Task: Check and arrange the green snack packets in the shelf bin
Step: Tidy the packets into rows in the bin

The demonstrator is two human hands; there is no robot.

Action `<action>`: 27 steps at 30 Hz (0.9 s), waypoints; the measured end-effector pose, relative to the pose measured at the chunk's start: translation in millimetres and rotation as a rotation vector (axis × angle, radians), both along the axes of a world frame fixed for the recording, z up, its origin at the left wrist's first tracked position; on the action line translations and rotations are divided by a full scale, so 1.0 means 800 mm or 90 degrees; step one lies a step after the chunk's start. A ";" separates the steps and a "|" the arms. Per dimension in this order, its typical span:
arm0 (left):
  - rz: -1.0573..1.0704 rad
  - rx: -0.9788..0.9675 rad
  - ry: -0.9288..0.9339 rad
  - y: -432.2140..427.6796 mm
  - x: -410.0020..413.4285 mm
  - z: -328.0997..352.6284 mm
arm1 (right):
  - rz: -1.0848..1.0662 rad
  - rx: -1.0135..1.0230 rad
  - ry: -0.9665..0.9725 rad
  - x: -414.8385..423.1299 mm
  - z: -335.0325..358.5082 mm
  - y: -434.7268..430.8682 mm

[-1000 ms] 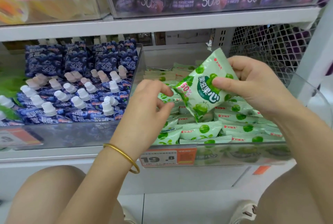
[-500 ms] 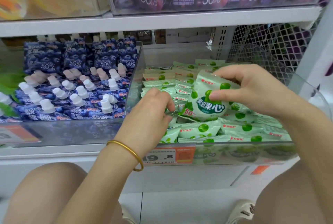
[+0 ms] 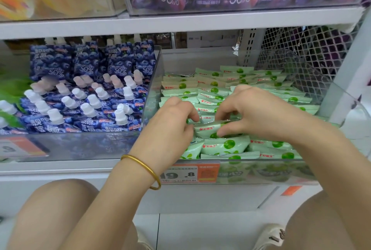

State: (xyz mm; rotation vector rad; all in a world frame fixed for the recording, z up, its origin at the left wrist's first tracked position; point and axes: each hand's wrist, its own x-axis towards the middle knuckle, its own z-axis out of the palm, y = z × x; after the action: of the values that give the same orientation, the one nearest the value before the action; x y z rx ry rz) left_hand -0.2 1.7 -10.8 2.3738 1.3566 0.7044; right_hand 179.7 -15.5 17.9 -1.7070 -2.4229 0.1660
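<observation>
A clear plastic shelf bin (image 3: 339, 97) holds several rows of pale green snack packets (image 3: 224, 145), stacked on edge. One green packet (image 3: 208, 129) lies tilted on top of the front rows. My right hand (image 3: 261, 113) pinches its right side with fingers curled down into the bin. My left hand (image 3: 170, 121), with a gold bangle on the wrist, grips its left end. Both hands touch the same packet, low among the others.
A neighbouring clear bin of blue spouted pouches (image 3: 86, 97) stands to the left. An upper shelf (image 3: 180, 22) with purple packs overhangs. An orange price tag (image 3: 190, 173) fronts the green bin. White mesh (image 3: 301, 54) closes the right side. My knees are below.
My right hand has brought the green packet down from above the bin into the front rows and laid it flat. My left hand has closed on its left end.
</observation>
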 end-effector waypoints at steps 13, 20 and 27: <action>-0.029 0.003 0.017 0.000 0.005 -0.001 | 0.007 0.049 -0.043 0.004 -0.006 -0.001; -0.027 -0.014 0.049 -0.001 0.006 0.001 | 0.000 0.023 0.000 0.006 -0.010 0.003; -0.009 0.000 0.018 0.001 0.003 0.002 | -0.023 0.100 0.018 0.000 -0.018 0.020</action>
State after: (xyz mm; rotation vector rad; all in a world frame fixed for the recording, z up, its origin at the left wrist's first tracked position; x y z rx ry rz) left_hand 2.4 2.6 -9.2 2.4005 1.3499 0.6689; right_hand 179.9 0.4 3.7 -1.6663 -2.3167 -0.0062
